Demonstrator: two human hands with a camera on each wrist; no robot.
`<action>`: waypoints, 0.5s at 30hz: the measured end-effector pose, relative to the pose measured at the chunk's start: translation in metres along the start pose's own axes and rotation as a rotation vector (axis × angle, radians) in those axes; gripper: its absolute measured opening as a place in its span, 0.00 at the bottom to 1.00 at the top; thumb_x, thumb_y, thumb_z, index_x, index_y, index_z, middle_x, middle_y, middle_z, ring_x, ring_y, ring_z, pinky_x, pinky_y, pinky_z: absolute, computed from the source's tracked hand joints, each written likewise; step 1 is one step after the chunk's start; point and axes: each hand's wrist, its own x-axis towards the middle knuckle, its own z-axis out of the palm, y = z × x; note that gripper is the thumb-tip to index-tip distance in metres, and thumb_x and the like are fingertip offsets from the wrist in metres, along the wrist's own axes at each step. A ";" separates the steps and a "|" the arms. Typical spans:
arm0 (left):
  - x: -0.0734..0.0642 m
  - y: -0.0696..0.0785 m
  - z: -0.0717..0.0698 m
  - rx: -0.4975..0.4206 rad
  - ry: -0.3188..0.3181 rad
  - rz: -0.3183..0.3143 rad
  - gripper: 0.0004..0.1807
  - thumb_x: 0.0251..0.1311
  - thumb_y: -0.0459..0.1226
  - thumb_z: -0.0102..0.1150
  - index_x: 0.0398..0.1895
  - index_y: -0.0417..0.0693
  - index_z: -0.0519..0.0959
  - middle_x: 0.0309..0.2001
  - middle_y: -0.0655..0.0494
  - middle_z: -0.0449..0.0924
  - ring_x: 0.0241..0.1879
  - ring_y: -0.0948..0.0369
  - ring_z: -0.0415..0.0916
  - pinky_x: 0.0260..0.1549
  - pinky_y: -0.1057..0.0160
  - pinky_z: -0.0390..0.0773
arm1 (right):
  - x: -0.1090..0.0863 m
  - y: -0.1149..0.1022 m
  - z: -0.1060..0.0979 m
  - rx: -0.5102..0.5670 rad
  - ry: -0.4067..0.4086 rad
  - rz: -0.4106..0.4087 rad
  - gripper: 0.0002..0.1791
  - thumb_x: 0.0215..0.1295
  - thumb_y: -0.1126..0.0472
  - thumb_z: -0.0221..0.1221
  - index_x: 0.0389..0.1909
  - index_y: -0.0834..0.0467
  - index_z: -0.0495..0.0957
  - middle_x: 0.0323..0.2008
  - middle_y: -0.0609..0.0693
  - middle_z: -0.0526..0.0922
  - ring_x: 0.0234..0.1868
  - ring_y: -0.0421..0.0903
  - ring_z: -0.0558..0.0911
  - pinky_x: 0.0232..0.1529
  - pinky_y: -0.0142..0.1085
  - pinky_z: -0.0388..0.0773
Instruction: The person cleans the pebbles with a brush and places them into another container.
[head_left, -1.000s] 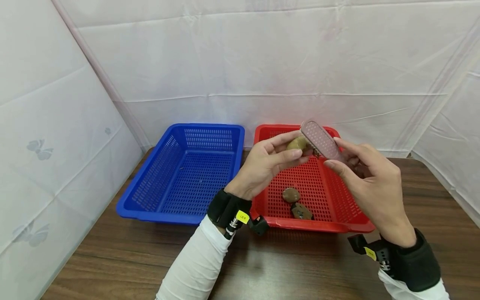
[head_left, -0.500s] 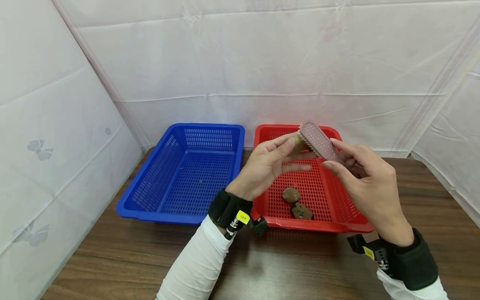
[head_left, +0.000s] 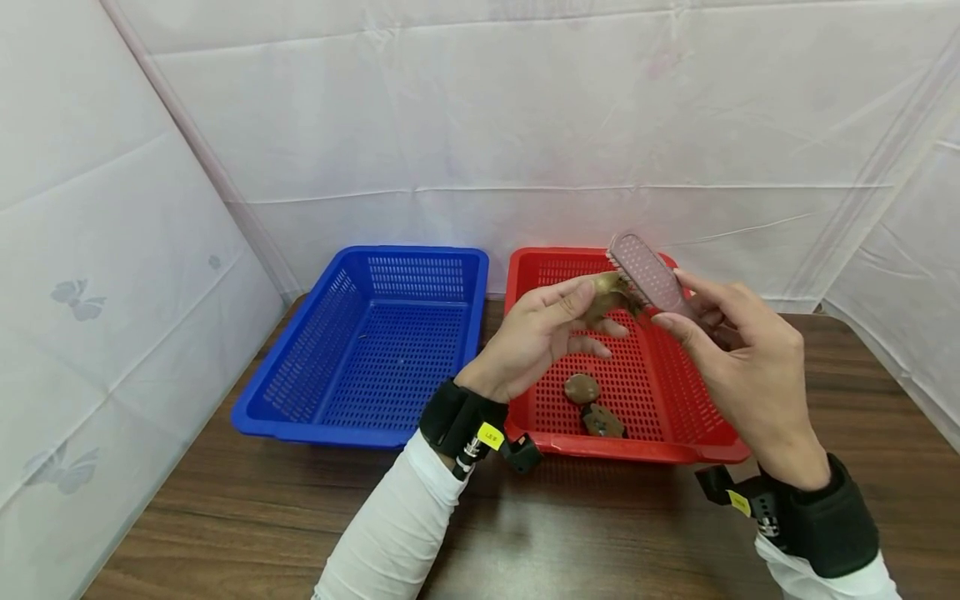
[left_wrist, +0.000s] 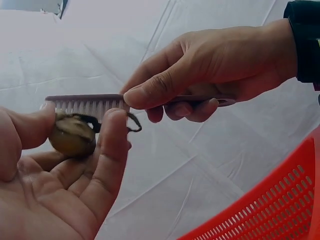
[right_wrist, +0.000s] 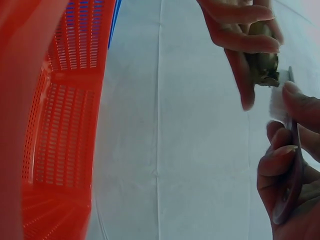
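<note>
Above the red basket [head_left: 615, 447], my left hand [head_left: 547, 333] pinches an olive-green rounded piece [head_left: 606, 287] between thumb and fingers. Dark ragged strands hang from the piece [left_wrist: 72, 137], clearest in the left wrist view; its exact kind I cannot tell. My right hand [head_left: 742, 358] grips a mauve brush [head_left: 645, 271] by the handle, thumb on top. The pale bristles face the olive piece and sit right at its strands. In the right wrist view the brush [right_wrist: 295, 185] stands beside the piece's [right_wrist: 262, 50] ragged end.
Inside the red basket lie a round brown piece [head_left: 582, 388] and a rough, dark-edged one [head_left: 603, 422]. A blue basket [head_left: 322, 433] stands to the left on the wooden table [head_left: 585, 533]. White cloth walls [head_left: 525, 125] enclose the back and sides.
My left hand has turned the olive piece, and its fingers have spread lower. The brush met the piece half a second ago and now sits slightly farther right.
</note>
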 end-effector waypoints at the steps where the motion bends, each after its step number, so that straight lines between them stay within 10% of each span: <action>1: 0.000 0.000 0.000 -0.006 0.018 0.000 0.25 0.87 0.37 0.37 0.78 0.34 0.67 0.66 0.34 0.77 0.49 0.57 0.84 0.46 0.61 0.86 | 0.000 -0.001 -0.001 0.003 0.007 0.001 0.29 0.59 0.72 0.75 0.64 0.62 0.84 0.39 0.46 0.82 0.35 0.35 0.77 0.38 0.16 0.75; 4: 0.001 0.001 0.001 -0.032 0.070 0.000 0.25 0.88 0.39 0.37 0.76 0.32 0.68 0.65 0.33 0.78 0.46 0.58 0.83 0.43 0.65 0.85 | -0.001 -0.002 -0.002 0.013 0.004 -0.018 0.30 0.58 0.75 0.75 0.64 0.62 0.84 0.40 0.46 0.82 0.35 0.37 0.77 0.36 0.16 0.75; 10: 0.001 0.002 0.002 -0.090 0.119 -0.011 0.26 0.88 0.40 0.37 0.74 0.29 0.68 0.52 0.46 0.85 0.38 0.61 0.83 0.37 0.68 0.84 | -0.001 -0.002 0.002 0.004 -0.063 -0.081 0.34 0.68 0.42 0.66 0.62 0.65 0.84 0.36 0.54 0.80 0.34 0.35 0.72 0.33 0.18 0.69; 15: 0.001 0.004 0.004 -0.124 0.104 -0.012 0.24 0.88 0.38 0.36 0.74 0.28 0.67 0.50 0.51 0.85 0.37 0.62 0.83 0.37 0.69 0.85 | 0.001 -0.002 0.004 -0.022 -0.030 -0.090 0.38 0.66 0.38 0.62 0.60 0.67 0.84 0.33 0.56 0.80 0.32 0.33 0.70 0.31 0.18 0.65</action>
